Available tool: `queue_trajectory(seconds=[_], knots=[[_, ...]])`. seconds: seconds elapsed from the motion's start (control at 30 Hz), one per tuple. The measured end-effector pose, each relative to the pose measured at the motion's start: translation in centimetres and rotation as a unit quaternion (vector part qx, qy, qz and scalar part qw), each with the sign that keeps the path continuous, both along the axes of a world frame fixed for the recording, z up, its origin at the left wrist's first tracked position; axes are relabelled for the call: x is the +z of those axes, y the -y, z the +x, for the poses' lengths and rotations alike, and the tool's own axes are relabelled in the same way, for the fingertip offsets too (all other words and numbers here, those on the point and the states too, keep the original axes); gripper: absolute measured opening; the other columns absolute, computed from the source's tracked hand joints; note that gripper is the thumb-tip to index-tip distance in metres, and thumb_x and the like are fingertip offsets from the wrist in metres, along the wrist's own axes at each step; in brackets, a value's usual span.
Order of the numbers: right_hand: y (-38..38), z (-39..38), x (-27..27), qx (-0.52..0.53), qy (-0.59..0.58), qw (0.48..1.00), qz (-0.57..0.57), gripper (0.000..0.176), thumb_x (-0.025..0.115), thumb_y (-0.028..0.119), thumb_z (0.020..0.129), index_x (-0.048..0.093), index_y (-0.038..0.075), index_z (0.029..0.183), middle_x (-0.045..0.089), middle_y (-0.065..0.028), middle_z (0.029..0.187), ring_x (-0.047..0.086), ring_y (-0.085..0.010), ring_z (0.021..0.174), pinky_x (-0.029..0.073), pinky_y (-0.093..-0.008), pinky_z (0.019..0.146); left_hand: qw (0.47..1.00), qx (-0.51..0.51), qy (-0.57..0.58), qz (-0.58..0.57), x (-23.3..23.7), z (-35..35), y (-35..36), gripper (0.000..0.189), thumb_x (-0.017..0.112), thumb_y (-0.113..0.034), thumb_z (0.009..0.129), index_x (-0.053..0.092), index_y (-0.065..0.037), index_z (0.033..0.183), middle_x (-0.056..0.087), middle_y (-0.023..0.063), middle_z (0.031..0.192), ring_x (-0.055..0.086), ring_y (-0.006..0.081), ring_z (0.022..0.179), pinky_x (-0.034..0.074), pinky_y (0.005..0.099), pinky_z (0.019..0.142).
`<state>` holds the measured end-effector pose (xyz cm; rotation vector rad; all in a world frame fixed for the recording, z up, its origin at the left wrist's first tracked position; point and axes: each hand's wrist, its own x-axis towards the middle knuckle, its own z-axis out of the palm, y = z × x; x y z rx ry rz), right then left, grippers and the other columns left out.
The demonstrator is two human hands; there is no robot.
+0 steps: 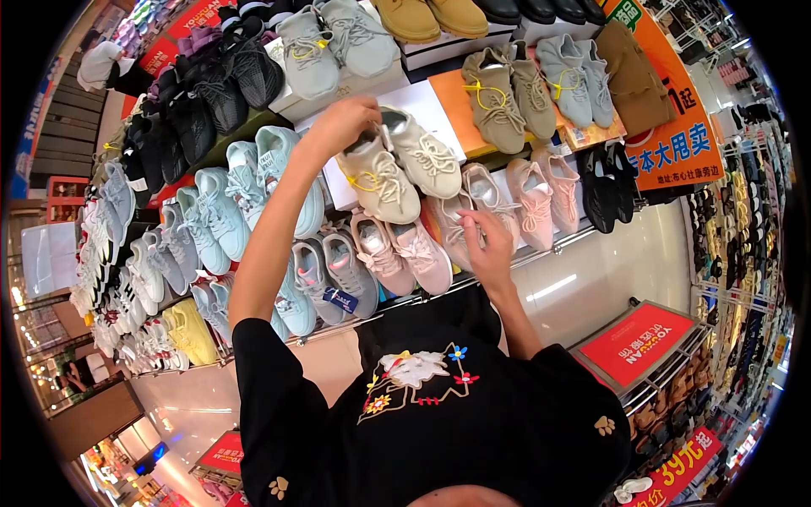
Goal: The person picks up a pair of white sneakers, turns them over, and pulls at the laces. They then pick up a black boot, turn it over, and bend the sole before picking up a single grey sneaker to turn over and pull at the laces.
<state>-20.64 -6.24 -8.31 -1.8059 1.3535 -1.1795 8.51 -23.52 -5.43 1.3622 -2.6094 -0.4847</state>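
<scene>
My left hand [351,122] reaches across the shoe display, fingers closed at the heel of a beige lace-up sneaker [378,182] with a yellow tag loop on its laces. Its mate, another beige sneaker [427,156], rests right beside it on a white box. Nearer my body, my right hand [488,241] is held in a pinch over a pale pink sneaker [452,228]. A small pale bit shows at its fingertips, too small to name. More pink sneakers [422,253] stand in front of the beige pair.
Rows of sneakers cover the tiered rack, with light blue ones [224,215] at left and olive ones [494,97] at right. A metal rail [541,251] edges the rack. A red sign [642,342] stands to the right, near hanging goods [735,237].
</scene>
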Motion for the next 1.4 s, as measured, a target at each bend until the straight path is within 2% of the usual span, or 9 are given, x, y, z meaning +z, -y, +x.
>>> queue_trajectory(seconds=[0.03,0.1,0.17,0.3,0.5,0.7,0.9,1.2,1.4], knots=[[0.2,0.2,-0.1,0.011,0.002,1.000,0.004,0.013,0.056,0.008,0.088,0.065,0.001,0.094,0.064,-0.0096,0.081,0.061,-0.0232,0.079,0.045,-0.0315,0.075,1.000,-0.002,-0.002,0.002,-0.4,0.2,-0.7,0.018,0.061,0.000,0.070,0.064,-0.002,0.088,0.061,0.0104,0.097,0.056,0.0325,0.099,0.046,0.0387,0.082],[0.9,0.7,-0.3,0.014,-0.005,1.000,-0.003,0.013,0.058,0.008,0.086,0.065,0.002,0.095,0.063,-0.0114,0.085,0.060,-0.0268,0.084,0.046,-0.0334,0.077,0.968,0.052,-0.141,-0.200,-1.0,0.0,-3.3,0.020,0.062,-0.001,0.072,0.064,-0.003,0.093,0.061,0.0124,0.103,0.055,0.0337,0.099,0.045,0.0399,0.086],[1.7,0.9,-1.0,0.028,-0.032,0.999,-0.018,0.016,0.060,0.008,0.084,0.064,0.002,0.099,0.062,-0.0129,0.095,0.059,-0.0290,0.091,0.045,-0.0356,0.081,0.938,0.196,-0.186,-0.218,-0.4,-2.2,-8.0,0.024,0.063,-0.003,0.076,0.063,-0.001,0.100,0.060,0.0154,0.106,0.055,0.0352,0.099,0.043,0.0410,0.089],[4.3,1.9,-1.7,0.029,-0.130,0.991,-0.032,0.043,0.067,0.015,0.078,0.054,0.006,0.119,0.050,-0.0170,0.120,0.051,-0.0344,0.108,0.042,-0.0418,0.092,0.881,0.378,-0.253,-0.129,-4.1,-7.6,-16.2,0.064,0.075,-0.013,0.071,0.047,-0.002,0.127,0.045,0.0191,0.131,0.041,0.0375,0.123,0.031,0.0450,0.104],[7.5,1.9,-5.0,0.108,-0.242,0.964,0.003,0.087,0.075,0.024,0.071,0.028,0.010,0.142,0.031,-0.0298,0.139,0.038,-0.0451,0.124,0.037,-0.0470,0.101,0.888,0.415,-0.169,-0.102,-7.4,-12.6,-17.9,0.091,0.080,-0.014,0.064,0.031,-0.006,0.140,0.022,0.0206,0.148,0.020,0.0409,0.137,0.021,0.0455,0.111],[6.5,3.6,-4.7,0.135,-0.198,0.969,0.058,0.082,0.075,0.024,0.070,0.034,0.011,0.139,0.036,-0.0269,0.138,0.047,-0.0424,0.117,0.042,-0.0437,0.095,0.896,0.391,-0.164,-0.130,-7.5,-9.4,-17.9,0.068,0.075,-0.007,0.068,0.048,-0.007,0.131,0.030,0.0185,0.146,0.025,0.0415,0.135,0.027,0.0469,0.108],[6.0,8.6,-5.3,0.021,-0.168,0.985,-0.047,0.073,0.077,0.027,0.068,0.045,0.010,0.132,0.044,-0.0235,0.130,0.048,-0.0389,0.114,0.041,-0.0454,0.094,0.907,0.345,-0.204,-0.132,-7.8,-4.6,-16.3,0.051,0.065,-0.001,0.075,0.052,-0.005,0.124,0.040,0.0137,0.141,0.031,0.0373,0.133,0.026,0.0500,0.108],[5.6,9.1,-6.6,0.054,-0.135,0.989,-0.035,0.066,0.071,0.023,0.077,0.042,0.005,0.132,0.042,-0.0253,0.132,0.043,-0.0417,0.119,0.035,-0.0469,0.099,0.910,0.325,-0.228,-0.117,-8.6,-5.7,-18.3,0.041,0.062,-0.003,0.081,0.054,-0.003,0.121,0.049,0.0178,0.130,0.042,0.0351,0.125,0.036,0.0394,0.103],[-1.2,4.0,-7.0,0.087,-0.091,0.992,-0.018,0.044,0.062,0.013,0.082,0.049,-0.001,0.122,0.049,-0.0205,0.125,0.048,-0.0375,0.114,0.039,-0.0418,0.097,0.904,0.302,-0.298,0.054,-10.2,-11.5,-27.2,0.023,0.059,-0.005,0.086,0.059,0.001,0.108,0.065,0.0160,0.099,0.063,0.0275,0.092,0.048,0.0337,0.083]])
